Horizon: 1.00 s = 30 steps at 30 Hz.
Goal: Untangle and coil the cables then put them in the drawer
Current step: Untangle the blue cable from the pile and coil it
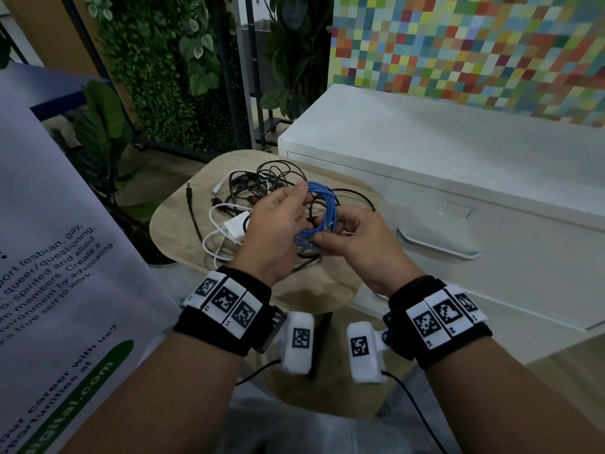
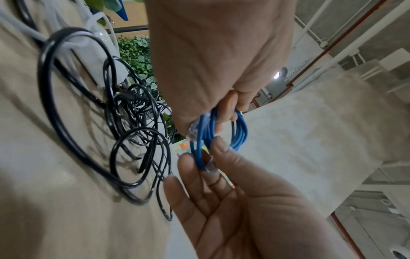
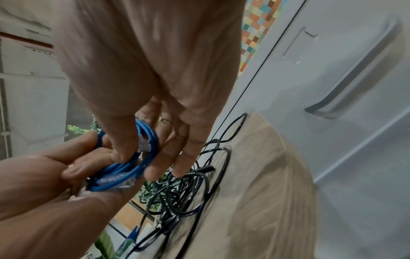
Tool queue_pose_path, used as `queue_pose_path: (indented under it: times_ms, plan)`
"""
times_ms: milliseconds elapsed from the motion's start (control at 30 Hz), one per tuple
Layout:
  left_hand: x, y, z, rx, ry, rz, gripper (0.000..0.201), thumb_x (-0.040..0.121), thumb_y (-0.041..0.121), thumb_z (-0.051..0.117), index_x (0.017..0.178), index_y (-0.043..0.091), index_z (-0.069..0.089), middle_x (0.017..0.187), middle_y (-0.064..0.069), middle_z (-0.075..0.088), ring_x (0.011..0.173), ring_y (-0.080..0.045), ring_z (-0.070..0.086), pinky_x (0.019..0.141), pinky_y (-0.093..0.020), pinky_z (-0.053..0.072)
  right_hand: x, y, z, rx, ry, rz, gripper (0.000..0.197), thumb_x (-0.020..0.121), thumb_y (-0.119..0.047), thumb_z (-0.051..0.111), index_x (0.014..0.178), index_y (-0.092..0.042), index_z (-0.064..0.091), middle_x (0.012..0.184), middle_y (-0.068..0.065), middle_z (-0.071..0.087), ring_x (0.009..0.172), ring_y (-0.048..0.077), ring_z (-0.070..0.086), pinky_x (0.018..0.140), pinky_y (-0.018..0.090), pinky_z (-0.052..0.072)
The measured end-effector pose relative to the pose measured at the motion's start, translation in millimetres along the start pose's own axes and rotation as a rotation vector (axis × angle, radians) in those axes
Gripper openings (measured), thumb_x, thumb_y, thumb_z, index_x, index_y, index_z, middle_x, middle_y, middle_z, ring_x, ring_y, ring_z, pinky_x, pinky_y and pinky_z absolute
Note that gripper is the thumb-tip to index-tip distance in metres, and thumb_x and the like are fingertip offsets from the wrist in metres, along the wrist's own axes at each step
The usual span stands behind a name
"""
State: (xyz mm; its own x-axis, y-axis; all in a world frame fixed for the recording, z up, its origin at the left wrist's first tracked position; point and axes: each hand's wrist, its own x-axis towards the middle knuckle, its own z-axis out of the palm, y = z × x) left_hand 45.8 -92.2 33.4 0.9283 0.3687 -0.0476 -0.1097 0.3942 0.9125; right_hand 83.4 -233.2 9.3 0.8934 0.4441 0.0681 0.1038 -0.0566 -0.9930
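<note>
Both hands: you hold one coiled blue network cable (image 1: 319, 213) between them, raised above the small round-cornered wooden table (image 1: 330, 283).
Left hand (image 1: 275, 234): your thumb and fingers pinch the coil's left side, close to a clear plastic plug (image 2: 210, 165).
Right hand (image 1: 360, 247): your thumb presses the near part of the coil against your fingers, beside a second clear plug (image 3: 144, 143).
Blue cable: wound in several loops, both plugs at the coil.
Tangle: thin black cables (image 1: 278, 178) lie knotted on the table's far side, under and beyond your hands.
White charger block with its white cable (image 1: 230, 229): on the table, left of your left hand.
Drawer: the white metal cabinet (image 1: 458, 165) stands at the table's right; its handled drawer front (image 1: 438, 247) is closed.
</note>
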Motion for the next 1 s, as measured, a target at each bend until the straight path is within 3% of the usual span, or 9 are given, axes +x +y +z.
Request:
queue_pose_path:
  times_ms: [67,167,300,433,567,667,767,900,1000]
  plan:
    - [-1.2,-6.0,-2.5,0.016,-0.019,-0.020,0.025,0.107,0.019,0.054,0.084,0.008,0.056,0.054,0.004,0.040,0.045,-0.008,0.038,0.048,-0.019,0.040,0.3,2.9,-1.5,-0.005,-0.006,0.050,0.021,0.089,0.005,0.073,0.109,-0.002,0.069,0.085,0.010,0.075,0.073,0.022,0.074,0.068,0.033,0.061]
    - [-1.7,-13.5,-6.3,0.097,-0.059,-0.007,0.026,0.106,0.021,0.056,0.084,0.009,0.059,0.056,0.005,0.047,0.055,-0.012,0.051,0.059,-0.026,0.049,1.0,8.2,-2.8,-0.032,0.028,0.073,0.021,0.090,0.002,0.074,0.107,-0.008,0.072,0.079,0.001,0.075,0.073,0.028,0.074,0.074,0.043,0.064]
    - [0.1,-18.4,-12.0,0.305,-0.063,0.025,0.028,0.106,0.032,0.058,0.083,0.023,0.071,0.067,0.004,0.059,0.071,-0.014,0.059,0.077,-0.037,0.050,1.4,10.0,-4.9,-0.082,0.089,0.097,0.023,0.089,-0.001,0.075,0.107,-0.015,0.073,0.080,0.004,0.077,0.076,0.027,0.076,0.070,0.036,0.063]
    - [-0.4,-21.4,-16.0,0.439,-0.068,0.022,0.032,0.104,0.042,0.058,0.076,0.038,0.072,0.078,0.000,0.061,0.077,-0.022,0.055,0.076,-0.044,0.047,1.8,13.1,-6.9,-0.093,0.104,0.128,0.027,0.087,0.000,0.077,0.108,-0.017,0.074,0.080,0.009,0.077,0.068,0.022,0.070,0.062,0.032,0.058]
    - [-0.9,-21.2,-15.1,0.460,-0.076,0.023,0.030,0.103,0.043,0.059,0.076,0.038,0.071,0.080,0.000,0.064,0.079,-0.023,0.059,0.077,-0.050,0.054,2.9,17.3,-5.2,0.048,0.124,0.168,0.030,0.087,0.011,0.072,0.107,-0.011,0.075,0.073,0.006,0.074,0.072,0.024,0.071,0.073,0.035,0.063]
    - [-0.5,-21.3,-14.7,0.448,-0.085,0.003,0.028,0.101,0.045,0.059,0.078,0.034,0.071,0.081,-0.001,0.066,0.084,-0.027,0.063,0.086,-0.060,0.057,2.5,17.2,-7.3,0.067,0.139,0.168,0.029,0.084,0.008,0.076,0.103,-0.015,0.077,0.077,0.008,0.076,0.077,0.023,0.073,0.071,0.032,0.060]
    - [-0.1,-21.8,-14.2,0.398,-0.065,-0.023,0.031,0.104,0.042,0.058,0.082,0.025,0.070,0.077,0.001,0.066,0.084,-0.026,0.063,0.081,-0.053,0.055,0.7,14.2,-8.9,0.059,0.133,0.165,0.027,0.080,-0.002,0.084,0.102,-0.017,0.078,0.085,0.013,0.078,0.078,0.022,0.074,0.065,0.033,0.054]
    - [-3.8,-22.2,-10.9,0.383,-0.097,-0.011,0.032,0.108,0.036,0.053,0.092,0.010,0.064,0.070,0.003,0.064,0.072,-0.019,0.064,0.062,-0.036,0.057,1.2,13.0,-10.4,0.061,0.116,0.169,0.030,0.077,-0.004,0.088,0.102,-0.015,0.077,0.075,0.010,0.071,0.070,0.024,0.069,0.058,0.034,0.053]
    - [-6.4,-26.2,-10.7,0.408,-0.105,0.032,0.035,0.108,0.035,0.052,0.089,0.007,0.062,0.067,0.002,0.064,0.070,-0.017,0.067,0.064,-0.039,0.061,1.8,12.8,-14.6,0.020,0.106,0.162,0.028,0.076,-0.006,0.089,0.101,-0.015,0.078,0.074,0.017,0.062,0.061,0.023,0.059,0.053,0.032,0.050]
